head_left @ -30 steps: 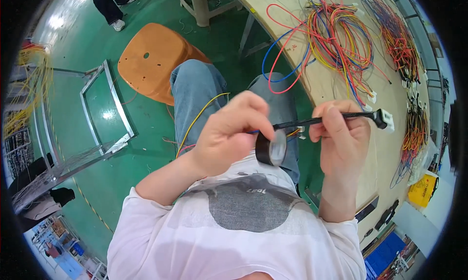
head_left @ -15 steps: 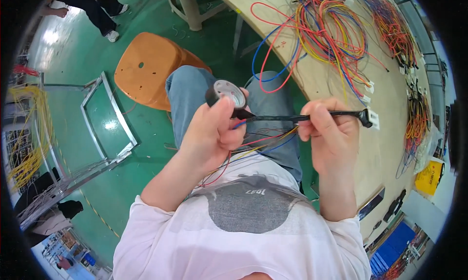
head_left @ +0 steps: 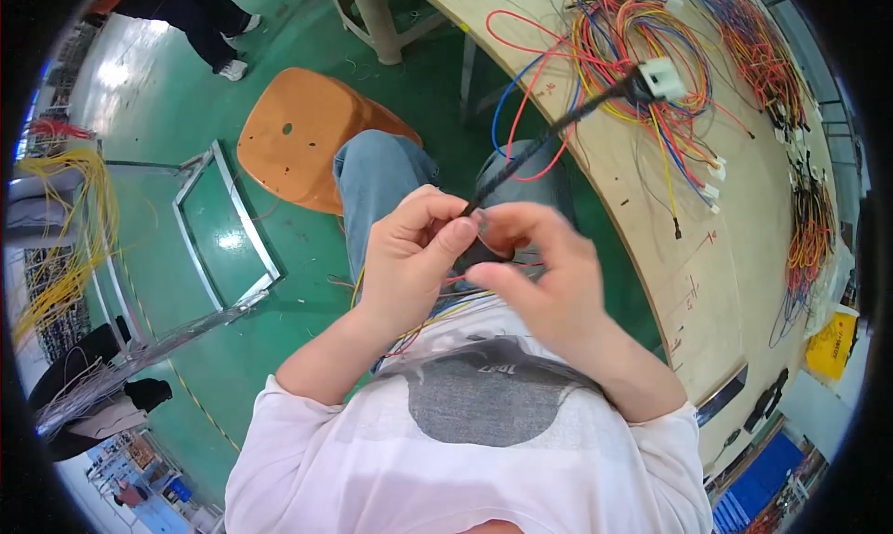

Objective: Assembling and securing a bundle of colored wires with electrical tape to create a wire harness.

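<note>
Black-taped cable (head_left: 549,139) is what the two hands are busy with, held in the air above the person's legs (head_left: 383,166) and slanting up across the counter's left edge. Largest around it is the pale wooden counter (head_left: 735,292). Near its left edge, toward the far end, lies a loose coil of red, yellow and blue wires (head_left: 625,33); longer wire bundles (head_left: 811,218) run along its right edge.

The left hand (head_left: 409,255) is closed in a pinch, thumb against forefinger, on the cable's lower end. The right hand (head_left: 553,278) is half curled, its thumb and fingers spread about a black tape roll (head_left: 478,254) just beside that pinch; blur and overlap leave me unable to tell whether it has a firm hold. Untaped coloured wires (head_left: 437,315) trail below the hands over the lap. At the upper end, a white connector (head_left: 662,78) sticks out freely, seen against the coil.

The step in hand looks like winding tape around the wires, with the covered stretch reaching from the connector down to the fingers. The next move probably calls for a steady left pinch while the right hand carries the roll around the wires, tape kept taut and each turn overlapping the last.
</note>
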The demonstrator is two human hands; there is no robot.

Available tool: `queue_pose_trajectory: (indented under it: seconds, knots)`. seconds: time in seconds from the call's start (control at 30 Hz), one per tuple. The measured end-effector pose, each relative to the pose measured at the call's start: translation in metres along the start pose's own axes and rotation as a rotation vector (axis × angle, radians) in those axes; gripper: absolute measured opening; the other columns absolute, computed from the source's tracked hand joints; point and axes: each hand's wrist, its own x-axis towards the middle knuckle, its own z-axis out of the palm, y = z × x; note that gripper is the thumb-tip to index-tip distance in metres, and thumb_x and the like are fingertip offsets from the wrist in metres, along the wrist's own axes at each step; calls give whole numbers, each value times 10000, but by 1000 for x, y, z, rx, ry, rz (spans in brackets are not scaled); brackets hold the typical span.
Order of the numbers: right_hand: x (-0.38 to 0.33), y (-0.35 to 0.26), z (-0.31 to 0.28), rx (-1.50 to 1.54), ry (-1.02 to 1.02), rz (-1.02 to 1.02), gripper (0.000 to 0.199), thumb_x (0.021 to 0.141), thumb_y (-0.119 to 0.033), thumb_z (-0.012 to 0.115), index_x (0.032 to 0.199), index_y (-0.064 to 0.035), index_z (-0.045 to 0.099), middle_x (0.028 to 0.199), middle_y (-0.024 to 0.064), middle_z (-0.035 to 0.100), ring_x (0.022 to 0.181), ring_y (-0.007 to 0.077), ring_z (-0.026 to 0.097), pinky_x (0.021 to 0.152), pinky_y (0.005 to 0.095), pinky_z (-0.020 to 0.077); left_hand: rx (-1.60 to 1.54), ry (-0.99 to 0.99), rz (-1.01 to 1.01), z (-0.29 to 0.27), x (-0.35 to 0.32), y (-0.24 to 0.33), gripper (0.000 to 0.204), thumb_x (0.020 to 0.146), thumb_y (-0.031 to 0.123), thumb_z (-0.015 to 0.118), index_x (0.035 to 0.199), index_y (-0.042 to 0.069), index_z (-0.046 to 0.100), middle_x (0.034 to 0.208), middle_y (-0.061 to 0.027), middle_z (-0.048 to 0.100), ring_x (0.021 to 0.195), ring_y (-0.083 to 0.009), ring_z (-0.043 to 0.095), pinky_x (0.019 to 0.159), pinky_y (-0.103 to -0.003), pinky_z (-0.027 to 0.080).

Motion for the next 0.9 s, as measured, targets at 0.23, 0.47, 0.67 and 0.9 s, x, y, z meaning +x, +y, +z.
queue_pose_trajectory:
  seconds: [0.23, 0.47, 0.67, 0.9]
  knots:
    - [7, 4, 9, -272, -111, -168, 145, 722, -91, 568, 864, -66, 549, 621, 68, 559, 607, 243, 544, 564, 363, 358, -303, -26, -244, -9, -16, 18, 92, 810, 106, 558, 825, 15, 554, 671, 24, 480, 446, -14, 333, 369, -172, 214]
    - [9, 1, 2, -96, -218, -170, 98, 733, -107, 574, 701, -23, 536, 585, 112, 540, 548, 267, 538, 490, 341, 394, 764, -46, 519, -12, -20, 14, 62, 759, -18, 536, 810, 5, 510, 599, -49, 499, 449, -114, 414, 416, -220, 327]
    - [-20, 14, -16, 149, -449, -115, 130, 761, -134, 565, 705, -18, 551, 550, 70, 515, 500, 109, 488, 493, 283, 389, -532, -47, -79, -37, -51, 47, 70, 863, 80, 422, 851, 26, 465, 569, 38, 382, 385, -21, 302, 338, -174, 237]
    - [-103, 76, -41, 77, -12, 774, 186, 777, -186, 552, 758, -2, 576, 582, 35, 562, 548, 96, 521, 522, 232, 406, -92, 531, -188, -83, -15, 27, 207, 877, 206, 457, 971, 24, 492, 606, 18, 431, 432, -47, 354, 379, -181, 282]
